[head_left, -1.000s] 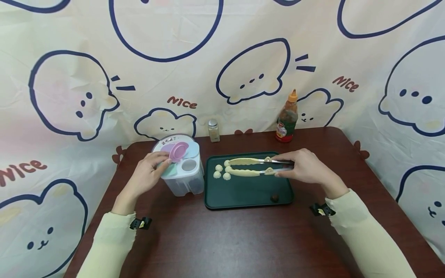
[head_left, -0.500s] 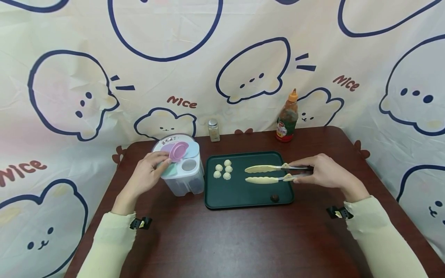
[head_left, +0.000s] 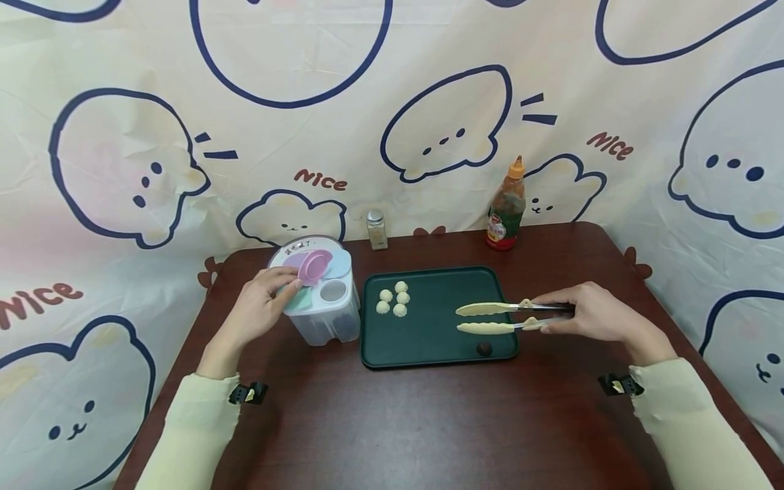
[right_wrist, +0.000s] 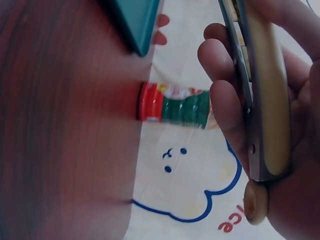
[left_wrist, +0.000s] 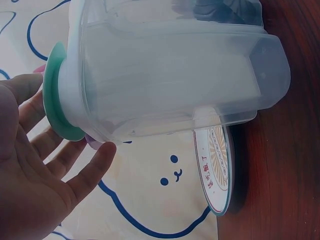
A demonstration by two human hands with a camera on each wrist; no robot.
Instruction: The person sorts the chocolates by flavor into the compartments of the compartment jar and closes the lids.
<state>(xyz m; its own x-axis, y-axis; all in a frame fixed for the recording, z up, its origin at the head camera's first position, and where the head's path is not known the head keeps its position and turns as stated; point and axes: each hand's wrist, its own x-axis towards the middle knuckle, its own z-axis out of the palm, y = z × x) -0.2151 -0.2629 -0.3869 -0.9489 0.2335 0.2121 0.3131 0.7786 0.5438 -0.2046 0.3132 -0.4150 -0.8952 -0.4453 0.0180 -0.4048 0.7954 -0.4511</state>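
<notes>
My left hand (head_left: 265,306) pinches the raised pink flip lid (head_left: 314,267) of a clear multi-compartment container (head_left: 327,327); in the left wrist view its green lid (left_wrist: 55,97) stands near the fingers. One round opening (head_left: 333,291) shows uncovered. In my right hand (head_left: 603,313) is a pair of tongs (head_left: 490,328) with cream tips and metal arms, gripped by the handle. Its tips are spread, nothing between them, over the right part of the dark green tray (head_left: 429,350). Several small pale balls (head_left: 400,310) sit on the tray's left; a dark round piece (head_left: 484,349) lies near its front right corner.
A sauce bottle (head_left: 505,214) with an orange cap stands at the table's back right. The small shaker jar (head_left: 376,231) is behind the tray's left end. A printed cloth (head_left: 343,136) hangs close behind the table (head_left: 392,422), and a plate (left_wrist: 217,170) leans behind the container.
My right hand has drawn the tongs rightward and slightly toward me, away from the pale balls. The left hand and pink lid have stayed put.
</notes>
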